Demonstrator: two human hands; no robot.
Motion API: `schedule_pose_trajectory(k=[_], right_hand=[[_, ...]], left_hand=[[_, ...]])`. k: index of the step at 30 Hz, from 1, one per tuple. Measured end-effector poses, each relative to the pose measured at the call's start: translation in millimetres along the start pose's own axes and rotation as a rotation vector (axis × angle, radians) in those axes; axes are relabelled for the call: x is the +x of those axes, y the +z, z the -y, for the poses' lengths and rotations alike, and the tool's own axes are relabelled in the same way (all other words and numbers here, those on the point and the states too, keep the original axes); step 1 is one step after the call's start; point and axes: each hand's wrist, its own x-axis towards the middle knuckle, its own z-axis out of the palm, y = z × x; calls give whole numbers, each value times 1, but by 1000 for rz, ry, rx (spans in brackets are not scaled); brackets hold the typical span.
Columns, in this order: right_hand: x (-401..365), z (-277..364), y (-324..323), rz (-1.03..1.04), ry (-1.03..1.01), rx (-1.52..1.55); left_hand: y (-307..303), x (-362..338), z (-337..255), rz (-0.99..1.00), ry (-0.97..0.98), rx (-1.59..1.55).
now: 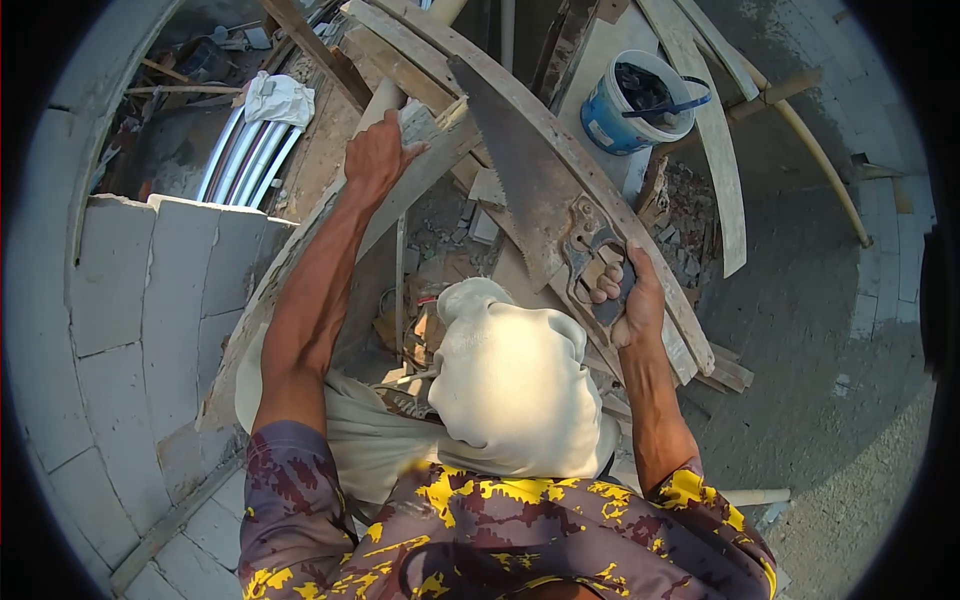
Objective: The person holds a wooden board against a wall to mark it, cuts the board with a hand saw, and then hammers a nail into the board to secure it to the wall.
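My right hand is wrapped around the handle of a handsaw. The saw's wide, dark blade slants up and left from the handle, its toothed edge toward the left. Near the tip, the teeth are close to the end of a wooden board. That board runs down and left beside my raised knee. At its upper part my left hand grips it, thumb stretched to the right and fingers over the edge, partly hidden.
A white and blue bucket with dark contents stands at the upper right. Long planks lie behind the saw. Rubble covers the ground below. A block wall rises at left, near several pale pipes under a white bag.
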Motion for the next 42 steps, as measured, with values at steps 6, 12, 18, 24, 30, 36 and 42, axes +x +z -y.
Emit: schedule_pose_trajectory(k=[6, 12, 18, 24, 30, 36, 42], right_hand=[[-14, 6, -3, -27, 8, -12], [-14, 10, -9, 30, 12, -39], [-17, 20, -20, -30, 38, -31], [-12, 26, -13, -44, -17, -101], [-16, 37, -30, 110, 68, -69], [-7, 37, -10, 85, 2, -138], [18, 43, -2, 93, 19, -97]], left_hand=[[8, -5, 7, 4, 37, -11], [5, 1, 7, -7, 20, -8], [5, 3, 4, -29, 55, 0], [12, -9, 9, -14, 51, 18], [3, 5, 8, -24, 12, 2], [-4, 4, 4, -23, 35, 12], [1, -6, 0, -12, 24, 8]])
